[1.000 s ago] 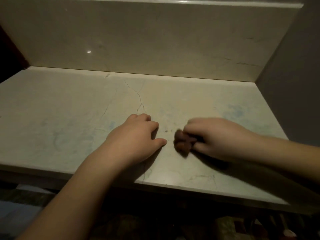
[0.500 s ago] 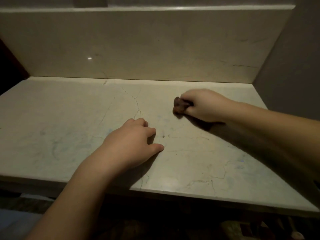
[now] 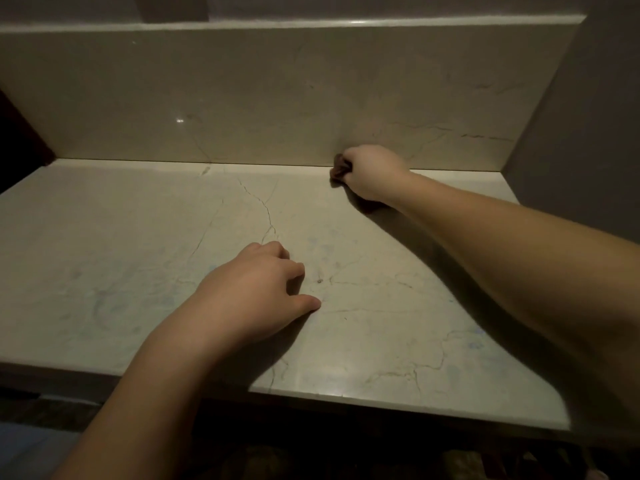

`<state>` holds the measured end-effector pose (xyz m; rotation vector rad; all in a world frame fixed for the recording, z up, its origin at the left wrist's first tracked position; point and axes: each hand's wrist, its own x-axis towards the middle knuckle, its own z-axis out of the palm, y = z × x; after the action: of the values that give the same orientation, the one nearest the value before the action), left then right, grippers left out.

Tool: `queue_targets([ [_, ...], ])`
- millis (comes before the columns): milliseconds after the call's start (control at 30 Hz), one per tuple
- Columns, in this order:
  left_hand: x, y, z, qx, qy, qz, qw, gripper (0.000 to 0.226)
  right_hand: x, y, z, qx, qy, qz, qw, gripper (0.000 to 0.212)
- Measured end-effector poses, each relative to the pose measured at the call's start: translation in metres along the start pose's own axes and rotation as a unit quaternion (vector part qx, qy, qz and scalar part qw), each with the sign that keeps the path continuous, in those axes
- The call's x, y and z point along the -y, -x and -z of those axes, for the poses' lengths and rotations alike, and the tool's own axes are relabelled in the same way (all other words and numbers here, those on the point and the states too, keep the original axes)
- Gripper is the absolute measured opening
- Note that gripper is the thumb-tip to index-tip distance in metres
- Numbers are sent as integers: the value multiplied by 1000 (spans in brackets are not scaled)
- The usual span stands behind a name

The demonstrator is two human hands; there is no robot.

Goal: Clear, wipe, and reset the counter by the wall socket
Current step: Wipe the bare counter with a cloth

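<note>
Desk front: the marble desk (image 3: 121, 271) edge runs nearest me, veined and cracked, with a small dark speck (image 3: 319, 281) just beside my left thumb
Left hand: my left hand (image 3: 254, 299) rests knuckles-up on the desk near the front, fingers loosely curled under, thumb stretched out flat, gripping nothing, so I read this grip as relaxed and bracing
Right arm: reaches long across the desk toward the back, forearm low over the stone
Right hand: my right hand (image 3: 370, 171) is a fist at the rear seam, its grip pinching the cloth
Cloth: the small dark cloth (image 3: 338, 169) is bunched in that grip, pressed where the desk meets the backsplash (image 3: 277, 91)
Risk, coverage: the wad is so small that I judge strips could go unwiped, the speck included
Risk, reach: so stretched, I may lose pressure or scrape my knuckles on the backsplash
Risk, socket: I cannot see it from here; a damp cloth near it would worry me
</note>
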<state>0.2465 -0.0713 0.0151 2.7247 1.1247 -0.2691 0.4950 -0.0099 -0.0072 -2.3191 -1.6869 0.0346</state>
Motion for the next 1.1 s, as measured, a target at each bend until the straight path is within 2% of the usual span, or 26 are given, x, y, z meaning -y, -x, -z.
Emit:
queue_targets([
  [67, -1, 0, 0, 0, -4, 2, 1000, 53, 4, -7, -5, -15, 22, -24, 999, 13],
  [167, -1, 0, 0, 0, -7, 3, 1000, 54, -7, 2, -2, -17, 28, -33, 999, 14],
  [367, -3, 2, -2, 6, -20, -4, 1000, 57, -84, 48, 26, -28, 20, -92, 995, 18],
  [467, -4, 1, -1, 10, -24, -3, 1000, 57, -100, 53, 30, -40, 22, -107, 993, 18],
  [767, -4, 1, -2, 11, -24, 7, 1000, 56, -67, 17, 13, -48, 64, -60, 995, 18],
  [867, -3, 1, -2, 9, -21, 7, 1000, 56, -58, 45, 19, -28, 40, -11, 999, 13],
  [967, -3, 1, -2, 5, -21, 8, 1000, 56, -44, 95, 27, 15, 29, 80, 996, 2],
  [1033, -2, 1, -2, 3, -20, 9, 1000, 56, -43, 123, 34, 58, 28, 127, 990, 6],
  [1100, -2, 1, -3, 1, -16, 12, 1000, 57, -47, 128, 38, 77, 22, 137, 987, 10],
])
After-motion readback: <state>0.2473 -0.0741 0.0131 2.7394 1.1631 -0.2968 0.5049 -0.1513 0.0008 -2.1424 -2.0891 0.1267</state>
